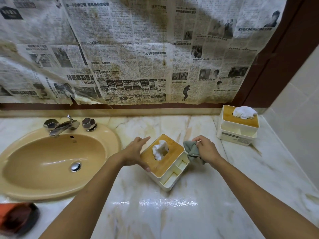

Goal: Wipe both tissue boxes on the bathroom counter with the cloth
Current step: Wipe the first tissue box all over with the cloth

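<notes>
Marble, pale and veined with rust-coloured streaks, makes up the bathroom counter (172,218), and the near tissue box (164,163) sits on it at the middle, turned at an angle. That box is white plastic with a bamboo-coloured lid, a tuft of white tissue (160,150) rising from the slot, and open white compartments along its near-right side. The left hand (136,152) grips the box's left side — thumb hooked over the near edge of the lid, fingers spread along the far-left side with the forefinger pointing away. The right hand (206,149) is clenched around a bunched grey-green cloth (192,151), which hangs from the fist and touches the box's right corner, by the compartments.

A second tissue box (239,125) of the same make stands well apart at the far right, close to the corner where the counter meets the tiled wall, its tissue puffed up on top and nothing touching it.

To the left lies a tan oval sink (25,185) with a chrome faucet (62,125) and two faceted knobs. Stained newspaper (120,49) covers the surface behind the counter — its lower edge torn. A blurred red-and-dark object (17,218) sits at the near left edge.
</notes>
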Available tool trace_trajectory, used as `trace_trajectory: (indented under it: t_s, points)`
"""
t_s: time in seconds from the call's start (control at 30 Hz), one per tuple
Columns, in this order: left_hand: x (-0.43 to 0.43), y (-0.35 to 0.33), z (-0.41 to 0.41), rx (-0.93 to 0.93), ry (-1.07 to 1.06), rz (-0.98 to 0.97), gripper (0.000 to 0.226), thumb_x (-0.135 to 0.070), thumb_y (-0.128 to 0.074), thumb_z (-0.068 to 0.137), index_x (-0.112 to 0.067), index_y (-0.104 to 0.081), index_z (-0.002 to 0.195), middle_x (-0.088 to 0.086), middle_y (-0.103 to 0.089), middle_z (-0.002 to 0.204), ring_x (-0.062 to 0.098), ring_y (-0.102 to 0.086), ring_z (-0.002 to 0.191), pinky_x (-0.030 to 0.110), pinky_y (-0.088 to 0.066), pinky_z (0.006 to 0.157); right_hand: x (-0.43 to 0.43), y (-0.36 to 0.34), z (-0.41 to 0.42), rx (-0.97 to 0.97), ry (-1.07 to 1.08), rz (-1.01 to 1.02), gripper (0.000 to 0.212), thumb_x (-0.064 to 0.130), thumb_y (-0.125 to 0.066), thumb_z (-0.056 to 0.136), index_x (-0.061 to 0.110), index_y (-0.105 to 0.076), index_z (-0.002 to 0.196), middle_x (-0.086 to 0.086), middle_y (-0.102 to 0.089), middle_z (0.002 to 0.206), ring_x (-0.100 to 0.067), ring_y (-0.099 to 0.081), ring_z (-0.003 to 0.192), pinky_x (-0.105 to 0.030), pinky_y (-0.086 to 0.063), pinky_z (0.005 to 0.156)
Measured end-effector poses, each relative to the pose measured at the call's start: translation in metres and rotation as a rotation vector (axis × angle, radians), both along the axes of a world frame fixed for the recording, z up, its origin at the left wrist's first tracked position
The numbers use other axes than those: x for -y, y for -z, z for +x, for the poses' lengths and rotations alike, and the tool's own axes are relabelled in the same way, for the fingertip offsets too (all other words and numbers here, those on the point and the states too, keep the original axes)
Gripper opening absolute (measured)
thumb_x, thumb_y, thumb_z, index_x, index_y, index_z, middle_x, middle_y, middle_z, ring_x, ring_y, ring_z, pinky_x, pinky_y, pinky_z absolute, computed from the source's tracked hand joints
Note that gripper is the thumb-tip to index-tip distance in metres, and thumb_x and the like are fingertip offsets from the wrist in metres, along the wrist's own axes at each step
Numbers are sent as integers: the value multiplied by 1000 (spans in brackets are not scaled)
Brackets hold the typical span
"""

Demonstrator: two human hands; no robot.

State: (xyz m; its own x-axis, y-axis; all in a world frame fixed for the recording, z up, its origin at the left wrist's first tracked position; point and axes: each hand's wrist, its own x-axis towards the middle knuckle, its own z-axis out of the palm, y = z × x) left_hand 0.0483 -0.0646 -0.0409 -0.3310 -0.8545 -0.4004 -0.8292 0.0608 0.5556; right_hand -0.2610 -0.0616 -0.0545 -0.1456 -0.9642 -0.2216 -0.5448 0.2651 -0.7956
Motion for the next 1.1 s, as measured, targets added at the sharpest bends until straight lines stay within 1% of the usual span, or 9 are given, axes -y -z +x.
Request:
trace_trajectory:
  t_s: [0.1, 0.17, 0.33, 0.5, 0.77, 0.87, 0.97, 1.03, 1.1]
  points:
    - [0, -9, 8, 26, -91, 35, 101, -41, -96, 49, -29, -44, 134, -2, -57, 119, 18, -62, 98, 29, -50, 84, 5, -4, 13, 51, 42, -20, 27, 6, -38, 98, 14, -63, 105, -9, -63, 107, -26, -59, 95, -30, -46, 69]
    - [-2, -12, 10, 82, -93, 117, 79, -40, -95, 53, -23, -54, 118, -2, -70, 97, 13, -69, 80, 29, -53, 77, 4, -5, 21, 72, 7, 10, 25, 7, -39, 98, 15, -63, 103, -8, -62, 105, -25, -58, 93, -28, -45, 64]
    - [-14, -7, 13, -41, -158, 122, 44, -15, -90, 64, -14, -66, 100, 0, -73, 71, 4, -67, 60, 20, -46, 55, -4, -4, 24, 65, -23, 107, 28, 8, -37, 97, 15, -64, 103, -6, -63, 101, -20, -57, 84, -25, -42, 54]
    - [-21, 3, 16, -301, -328, 41, 33, -3, -76, 79, -14, -67, 109, 7, -77, 87, 11, -68, 74, 26, -52, 66, -24, -6, 3, 94, -63, 215, 31, 7, -36, 96, 13, -66, 101, -8, -65, 88, -17, -58, 71, -24, -40, 51]
    - [-28, 23, -4, -593, -508, -5, 38, 1, -69, 87, -6, -62, 123, 18, -67, 114, 21, -67, 91, 24, -57, 68, -47, 3, -4, 258, -20, 253, 27, 2, -41, 95, 8, -67, 98, -17, -70, 91, -24, -64, 78, -37, -51, 70]
    - [-28, 25, -5, -615, -504, 2, 37, 0, -67, 88, -10, -63, 124, 16, -68, 116, 26, -69, 98, 26, -57, 69, -48, -1, -4, 282, 1, 263, 27, 2, -41, 95, 10, -67, 95, -14, -69, 89, -24, -63, 78, -33, -49, 68]
    - [-28, 23, -8, -590, -507, 10, 35, -6, -68, 89, -13, -63, 124, 9, -68, 115, 24, -69, 93, 31, -58, 71, -47, -8, -4, 287, 93, 240, 29, 5, -40, 96, 15, -67, 96, -15, -69, 92, -24, -63, 75, -26, -44, 54]
    - [-29, 16, -13, -489, -523, -100, 31, -16, -69, 89, -17, -64, 119, -1, -67, 111, 19, -66, 88, 25, -54, 70, -44, -17, -3, 321, 207, 187, 30, 8, -38, 96, 18, -66, 99, -15, -69, 93, -24, -61, 70, -23, -36, 48]
    - [-29, 4, -20, -417, -508, -279, 20, -22, -69, 89, -21, -67, 109, -6, -65, 107, 15, -63, 86, 21, -47, 72, -40, -30, 1, 496, 290, 153, 27, 12, -40, 98, 16, -66, 102, -14, -66, 85, -19, -56, 61, -22, -33, 50]
